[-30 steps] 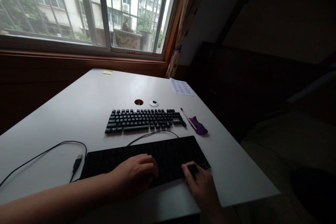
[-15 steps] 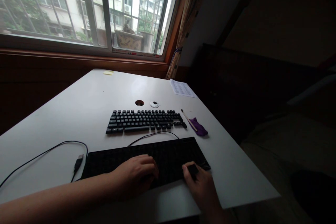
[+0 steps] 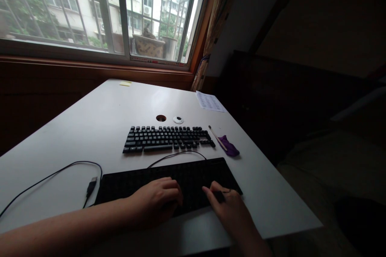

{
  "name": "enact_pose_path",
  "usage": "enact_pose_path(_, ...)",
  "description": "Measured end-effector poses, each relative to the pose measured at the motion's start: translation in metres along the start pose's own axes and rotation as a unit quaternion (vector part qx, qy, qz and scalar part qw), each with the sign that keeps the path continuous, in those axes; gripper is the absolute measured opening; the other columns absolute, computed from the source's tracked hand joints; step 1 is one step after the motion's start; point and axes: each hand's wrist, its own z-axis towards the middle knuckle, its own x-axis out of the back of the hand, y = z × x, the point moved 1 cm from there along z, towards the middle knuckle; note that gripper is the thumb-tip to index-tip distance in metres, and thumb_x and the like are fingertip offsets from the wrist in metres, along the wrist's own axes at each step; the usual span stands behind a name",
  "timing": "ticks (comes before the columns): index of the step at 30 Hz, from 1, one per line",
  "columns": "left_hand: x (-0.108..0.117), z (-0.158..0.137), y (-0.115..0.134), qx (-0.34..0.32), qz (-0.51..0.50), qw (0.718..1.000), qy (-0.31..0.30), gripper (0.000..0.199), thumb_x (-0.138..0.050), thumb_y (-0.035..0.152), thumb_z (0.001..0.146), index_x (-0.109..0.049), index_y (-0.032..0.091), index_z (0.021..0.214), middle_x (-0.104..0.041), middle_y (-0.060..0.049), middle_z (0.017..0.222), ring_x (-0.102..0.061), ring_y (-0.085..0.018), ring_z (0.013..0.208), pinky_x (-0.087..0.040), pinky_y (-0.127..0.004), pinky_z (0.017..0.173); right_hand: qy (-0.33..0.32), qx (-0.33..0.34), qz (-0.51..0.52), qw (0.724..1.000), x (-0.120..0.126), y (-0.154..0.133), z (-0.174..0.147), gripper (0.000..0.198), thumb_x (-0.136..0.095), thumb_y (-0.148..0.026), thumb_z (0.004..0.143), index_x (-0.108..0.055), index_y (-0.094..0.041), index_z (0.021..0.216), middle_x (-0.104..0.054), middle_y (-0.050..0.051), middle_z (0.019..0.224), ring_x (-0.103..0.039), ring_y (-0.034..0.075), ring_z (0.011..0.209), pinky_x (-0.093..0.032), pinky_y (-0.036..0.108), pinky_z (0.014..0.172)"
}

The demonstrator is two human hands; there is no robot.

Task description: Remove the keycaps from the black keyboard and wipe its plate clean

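A black corded keyboard (image 3: 193, 180) lies near the front of the white table, its surface too dark to make out key by key. My left hand (image 3: 159, 196) rests on its front middle with fingers curled down and pressed together; the fingertips are hidden. Over the keyboard's right end, my right hand (image 3: 230, 204) is closed with a small dark block (image 3: 219, 196) between thumb and fingers. Behind the keyboard, loose black keycaps (image 3: 157, 147) lie in rows in a keyboard layout, with a few gaps.
A thin stick brush (image 3: 217, 138) lies against a purple cloth (image 3: 230, 146) at the right. The cable's USB plug (image 3: 91, 186) lies left of the keyboard. Farther back are a round cable hole (image 3: 161, 118), a white ring cover (image 3: 178, 120), printed paper (image 3: 210, 101) and a yellow note (image 3: 125, 83).
My right hand has turned and shifted slightly left over the keyboard, its thumb reaching further left, with the dark block still in it. My left hand has stayed in place.
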Motion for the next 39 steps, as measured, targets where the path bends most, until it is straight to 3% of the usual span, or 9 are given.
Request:
enact_pose_path(7,0.001,0.001,0.001,0.003,0.002,1.0,-0.006,0.027,-0.055,-0.001,0.08,-0.064,0.02,0.095,-0.069,-0.003,0.097,-0.063,-0.018,0.088,-0.051,-0.025,0.078,-0.01,-0.033,0.031,0.999,0.003,-0.004,0.005,0.036,-0.047,-0.045,0.1,-0.053,-0.025,0.071,-0.065,0.001,0.062,-0.068,0.021,0.065,-0.04,0.028,0.062)
enact_pose_path(15,0.001,0.0,0.001,-0.002,0.002,1.0,-0.004,0.024,-0.055,0.001,0.083,-0.064,0.02,0.096,-0.069,-0.004,0.098,-0.063,-0.017,0.089,-0.051,-0.026,0.079,-0.011,-0.077,0.141,0.987,0.002,0.003,-0.001,0.045,-0.05,-0.053,0.098,-0.046,-0.024,0.063,-0.046,-0.006,0.045,-0.054,0.014,0.048,-0.042,0.025,0.056)
enact_pose_path(27,-0.001,-0.001,-0.001,-0.001,-0.004,1.0,-0.004,0.026,-0.056,0.001,0.081,-0.065,0.02,0.095,-0.069,-0.004,0.098,-0.063,-0.018,0.089,-0.051,-0.026,0.08,-0.012,-0.142,0.265,0.954,0.004,0.006,-0.001,0.048,-0.054,-0.061,0.093,-0.048,-0.025,0.063,-0.047,-0.007,0.04,-0.046,0.012,0.035,-0.037,0.024,0.042)
enact_pose_path(35,-0.001,0.0,0.0,0.012,-0.011,1.0,0.015,0.026,-0.055,0.002,0.081,-0.065,0.02,0.098,-0.069,-0.005,0.096,-0.064,-0.018,0.089,-0.052,-0.026,0.079,0.025,-0.147,0.303,0.941,0.008,-0.012,0.003,0.046,-0.06,-0.061,0.089,-0.051,-0.024,0.064,-0.047,-0.007,0.038,-0.044,0.011,0.033,-0.034,0.022,0.039)
enact_pose_path(39,0.006,0.003,0.004,0.056,-0.038,0.997,0.049,0.017,-0.059,0.01,0.086,-0.064,0.018,0.1,-0.067,-0.005,0.09,-0.063,-0.016,0.078,-0.051,-0.024,0.069,0.026,-0.139,0.374,0.917,0.002,-0.034,0.011,0.044,-0.059,-0.062,0.091,-0.053,-0.023,0.073,-0.045,-0.009,0.038,-0.038,0.008,0.03,-0.027,0.019,0.035)
